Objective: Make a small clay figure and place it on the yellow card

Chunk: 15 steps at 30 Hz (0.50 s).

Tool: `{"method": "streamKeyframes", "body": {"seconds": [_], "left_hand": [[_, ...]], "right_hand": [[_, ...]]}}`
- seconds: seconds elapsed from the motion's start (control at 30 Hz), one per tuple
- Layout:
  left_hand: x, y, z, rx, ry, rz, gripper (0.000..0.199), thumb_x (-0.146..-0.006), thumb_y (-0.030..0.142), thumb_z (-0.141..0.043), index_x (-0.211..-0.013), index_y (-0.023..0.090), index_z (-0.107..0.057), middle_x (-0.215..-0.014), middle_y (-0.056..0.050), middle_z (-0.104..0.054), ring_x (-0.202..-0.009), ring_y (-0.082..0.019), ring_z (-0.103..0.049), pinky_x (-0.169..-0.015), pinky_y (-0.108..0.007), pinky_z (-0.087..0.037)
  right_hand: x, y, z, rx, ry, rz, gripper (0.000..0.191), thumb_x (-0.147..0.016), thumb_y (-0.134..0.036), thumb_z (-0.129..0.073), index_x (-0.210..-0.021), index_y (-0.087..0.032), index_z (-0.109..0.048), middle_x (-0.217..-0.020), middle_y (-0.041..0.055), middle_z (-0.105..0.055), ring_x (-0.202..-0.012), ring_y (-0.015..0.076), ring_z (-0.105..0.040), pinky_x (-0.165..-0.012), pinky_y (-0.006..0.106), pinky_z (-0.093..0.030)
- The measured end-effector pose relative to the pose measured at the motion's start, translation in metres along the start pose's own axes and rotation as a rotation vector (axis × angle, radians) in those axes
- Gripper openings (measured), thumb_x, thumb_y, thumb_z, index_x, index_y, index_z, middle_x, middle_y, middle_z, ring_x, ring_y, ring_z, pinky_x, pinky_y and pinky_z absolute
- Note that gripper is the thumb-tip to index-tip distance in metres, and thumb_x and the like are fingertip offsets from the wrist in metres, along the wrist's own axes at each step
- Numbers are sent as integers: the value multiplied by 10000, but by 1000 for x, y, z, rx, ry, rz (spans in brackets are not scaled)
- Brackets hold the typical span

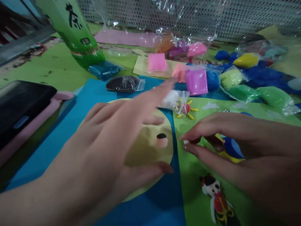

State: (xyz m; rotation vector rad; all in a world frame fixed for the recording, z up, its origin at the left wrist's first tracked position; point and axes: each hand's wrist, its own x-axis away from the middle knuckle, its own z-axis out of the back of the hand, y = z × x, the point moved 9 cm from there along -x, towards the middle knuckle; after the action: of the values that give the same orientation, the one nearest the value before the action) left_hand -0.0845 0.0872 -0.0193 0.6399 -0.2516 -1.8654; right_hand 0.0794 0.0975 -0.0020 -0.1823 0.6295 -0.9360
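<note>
My left hand (113, 147) hovers over a pale yellow paper circle (145, 147), its thumb and fingers spread with nothing between them. The circle lies on a blue sheet (164, 201). On its right part sits a small pink clay face with a black top (162, 140). To the right, my right hand (225, 150) pinches a tiny white piece of clay (186, 142) between thumb and forefinger above a green sheet (192, 175). Beneath that hand a blue and yellow clay shape (232, 149) is partly hidden. A clay figure in red (217, 199) lies nearer me.
Bags of coloured clay (197, 81) line the back, with a black one (124, 84) and a white one (170, 99) closer. A green bottle (77, 34) stands at the back left. A dark phone on a pink case (25, 113) lies at left.
</note>
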Motion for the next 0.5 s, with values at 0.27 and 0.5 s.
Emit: {"method": "streamKeyframes", "body": {"seconds": [0.27, 0.5], "left_hand": [[-14, 6, -15, -38, -20, -14, 750, -750, 527, -621, -1400, 309, -315, -983, 54, -695, -928, -202, -641, -738, -249, -539], [-12, 6, -19, 26, -61, 3, 362, -793, 465, -608, -1148, 401, -566, -951, 107, -684, -841, -154, -665, -552, -185, -512]], "right_hand": [[1, -9, 3, 121, -2, 135, 118, -828, -186, -604, -809, -254, -699, -842, -66, -726, -716, 96, -663, -664, 187, -509], [-2, -11, 6, 66, 14, 109, 177, -815, -133, -576, -783, -231, -719, -811, -72, -734, -708, 75, -676, -676, 101, -521]]}}
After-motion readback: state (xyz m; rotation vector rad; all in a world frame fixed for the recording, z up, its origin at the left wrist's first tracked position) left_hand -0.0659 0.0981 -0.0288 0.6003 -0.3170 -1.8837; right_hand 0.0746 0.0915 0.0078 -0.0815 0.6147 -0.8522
